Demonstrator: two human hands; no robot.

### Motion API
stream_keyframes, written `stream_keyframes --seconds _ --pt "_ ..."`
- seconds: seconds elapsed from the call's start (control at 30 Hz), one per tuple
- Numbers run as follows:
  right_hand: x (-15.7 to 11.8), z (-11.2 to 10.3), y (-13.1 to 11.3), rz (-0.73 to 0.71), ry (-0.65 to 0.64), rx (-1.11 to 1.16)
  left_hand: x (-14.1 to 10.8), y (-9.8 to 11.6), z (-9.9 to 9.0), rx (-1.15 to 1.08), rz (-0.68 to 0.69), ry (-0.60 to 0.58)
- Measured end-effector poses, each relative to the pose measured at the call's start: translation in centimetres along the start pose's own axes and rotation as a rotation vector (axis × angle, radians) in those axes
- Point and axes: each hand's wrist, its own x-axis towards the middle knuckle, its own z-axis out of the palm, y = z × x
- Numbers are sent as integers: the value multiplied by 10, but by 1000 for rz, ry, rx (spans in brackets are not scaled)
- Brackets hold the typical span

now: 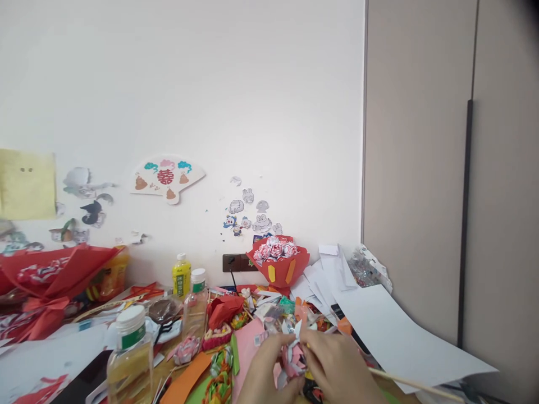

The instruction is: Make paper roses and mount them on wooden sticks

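A pink and white paper flower [293, 360] is between my two hands, low in the view. My left hand [268, 370] curls around its left side, thumb and fingers closed on it. From the other side my right hand [337, 367] pinches the petals. White and orange paper tips stick up above the fingers. A thin wooden stick [415, 382] runs from behind my right hand to the lower right; whether it joins the flower is hidden. Under my left hand lies pink paper [246, 350]. Another pink paper flower [186, 350] lies farther left.
Clear bottles [130, 359] and a yellow drink bottle [181, 276] stand on the left. A red-wrapped bouquet [278, 264] stands against the wall. White paper sheets [404, 336] cover the right side. Colourful paper scraps and orange paper [189, 377] clutter the table.
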Motion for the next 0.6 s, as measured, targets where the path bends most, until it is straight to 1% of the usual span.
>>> stream_keyframes --seconds 0.07,0.13,0.17,0.23,0.3,0.37,0.5,0.6 --pt "-15 26 -2 53 -44 108 -8 -23 7 7 -11 -28" --pt "-27 50 -5 87 -56 170 -15 -39 9 21 -7 -46" --pt "-31 59 -6 91 -59 176 -18 -44 9 29 -9 -55" --pt "-37 71 -10 75 -71 176 -23 -46 10 67 -22 -34" --pt "-40 74 -14 77 -82 179 -28 -44 10 103 -27 7" --pt "-39 72 -17 89 -76 184 -31 -40 11 127 -28 41" --pt "-36 66 -21 73 -17 180 -33 -37 12 147 -51 54" --pt "-36 67 -21 53 6 163 -33 -38 11 153 -57 58"
